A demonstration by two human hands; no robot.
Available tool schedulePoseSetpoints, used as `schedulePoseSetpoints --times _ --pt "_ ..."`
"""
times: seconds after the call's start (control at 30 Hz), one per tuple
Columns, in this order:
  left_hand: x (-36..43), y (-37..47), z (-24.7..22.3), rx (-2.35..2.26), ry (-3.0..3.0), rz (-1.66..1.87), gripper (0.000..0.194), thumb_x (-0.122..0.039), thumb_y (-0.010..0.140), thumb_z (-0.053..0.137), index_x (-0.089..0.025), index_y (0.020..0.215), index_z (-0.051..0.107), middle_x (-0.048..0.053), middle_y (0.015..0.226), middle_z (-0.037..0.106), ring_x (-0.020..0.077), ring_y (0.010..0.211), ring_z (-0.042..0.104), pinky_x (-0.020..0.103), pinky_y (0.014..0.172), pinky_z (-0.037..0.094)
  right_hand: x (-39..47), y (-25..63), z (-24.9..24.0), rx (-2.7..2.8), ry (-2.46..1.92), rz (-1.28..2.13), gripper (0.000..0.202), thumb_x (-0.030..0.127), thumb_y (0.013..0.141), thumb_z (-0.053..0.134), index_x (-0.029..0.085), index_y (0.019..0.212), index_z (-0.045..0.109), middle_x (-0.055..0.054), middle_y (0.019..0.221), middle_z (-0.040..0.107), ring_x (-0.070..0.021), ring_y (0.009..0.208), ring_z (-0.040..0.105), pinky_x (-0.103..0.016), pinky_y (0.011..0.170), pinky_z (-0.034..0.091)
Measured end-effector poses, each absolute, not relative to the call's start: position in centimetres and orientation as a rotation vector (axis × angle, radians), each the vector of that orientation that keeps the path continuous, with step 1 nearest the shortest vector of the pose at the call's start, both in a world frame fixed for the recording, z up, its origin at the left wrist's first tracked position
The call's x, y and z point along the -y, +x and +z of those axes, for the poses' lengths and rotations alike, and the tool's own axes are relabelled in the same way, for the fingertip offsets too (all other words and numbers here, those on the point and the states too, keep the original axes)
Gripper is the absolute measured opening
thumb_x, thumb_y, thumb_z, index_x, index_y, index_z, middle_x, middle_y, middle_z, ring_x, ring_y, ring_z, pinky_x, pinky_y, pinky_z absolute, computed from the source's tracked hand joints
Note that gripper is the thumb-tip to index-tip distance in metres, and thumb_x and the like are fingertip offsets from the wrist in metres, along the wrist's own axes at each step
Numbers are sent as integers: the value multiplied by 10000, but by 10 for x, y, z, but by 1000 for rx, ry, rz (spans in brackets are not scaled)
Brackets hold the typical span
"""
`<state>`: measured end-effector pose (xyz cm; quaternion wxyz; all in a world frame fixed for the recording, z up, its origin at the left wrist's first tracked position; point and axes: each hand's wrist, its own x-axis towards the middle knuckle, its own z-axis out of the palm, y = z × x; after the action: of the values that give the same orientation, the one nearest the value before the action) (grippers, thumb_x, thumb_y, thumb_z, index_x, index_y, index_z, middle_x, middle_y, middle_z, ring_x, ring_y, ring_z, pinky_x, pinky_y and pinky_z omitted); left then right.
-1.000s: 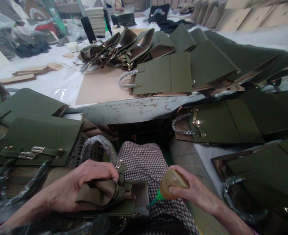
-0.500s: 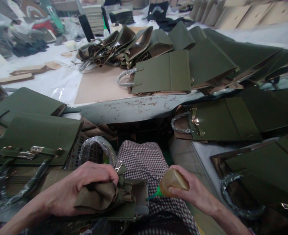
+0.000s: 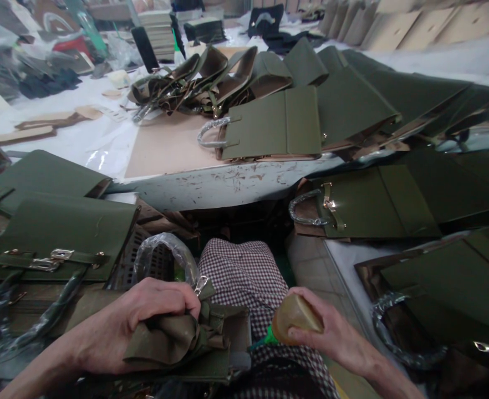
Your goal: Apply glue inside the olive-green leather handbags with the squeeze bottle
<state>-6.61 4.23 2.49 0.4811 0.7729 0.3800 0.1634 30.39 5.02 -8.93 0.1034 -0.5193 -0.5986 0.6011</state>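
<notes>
Left hand [image 3: 157,302] clenched on bunched olive-brown fabric [image 3: 165,341] | dark-olive bag [image 3: 211,360] beside checked cloth lap [image 3: 244,266] | right hand [image 3: 331,332] grasping amber plastic squeeze bottle [image 3: 296,318], green nozzle [image 3: 267,336] near bag's end — likely best steadied, squeezed lightly

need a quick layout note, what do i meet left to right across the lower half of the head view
Metal bag clasp, left hand, squeeze bottle, right hand, plastic-wrapped handle at far right

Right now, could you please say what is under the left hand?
Under the left hand, bunched brownish fabric and part of a green bag show; what the palm and curled fingers cover cannot be seen.
</notes>
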Motion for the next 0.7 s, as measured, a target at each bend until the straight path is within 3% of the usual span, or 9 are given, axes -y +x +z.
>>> schedulePoseSetpoints --times 0.13,0.27,0.4,0.53,0.7 --pt "-43 -65 31 -875 1963 398 184 -350 1002 574 -199 898 573 24 889 722 133 719 687 188 677 524 -47 305 -96 1705 -1585 1759 550 501 783 755 209 1224 605 -33 1005 726 -283 934 686 -384 850 540" --pt "-36 -66 27 -940 1917 318 73 -256 883 637 -203 911 596 10 935 727 141 776 699 187 714 524 -42 301 -101 1696 -1662 1629 611 553 808 744 195 1262 546 -85 1115 700 -317 1015 667 -446 936 510" --pt "-17 -73 16 -980 1882 328 169 -198 816 661 -228 980 631 -20 961 711 142 836 688 191 780 510 -36 298 -99 1704 -1672 1592 607 547 806 739 196 1262 545 -90 1130 694 -317 1022 660 -450 946 503" --pt "5 -80 13 -1065 1876 271 224 -236 825 717 -242 1045 674 18 1078 746 203 972 707 238 915 550 -31 302 -96 1695 -1697 1601 601 558 794 733 202 1251 571 -69 1066 713 -313 971 672 -440 894 511" --pt "20 -81 20 -1094 1829 256 291 -412 863 777 -273 1110 714 1 1097 771 211 983 733 232 948 583 -30 306 -90 1697 -1660 1700 561 545 801 718 204 1225 582 -55 1029 723 -306 958 675 -430 879 511"
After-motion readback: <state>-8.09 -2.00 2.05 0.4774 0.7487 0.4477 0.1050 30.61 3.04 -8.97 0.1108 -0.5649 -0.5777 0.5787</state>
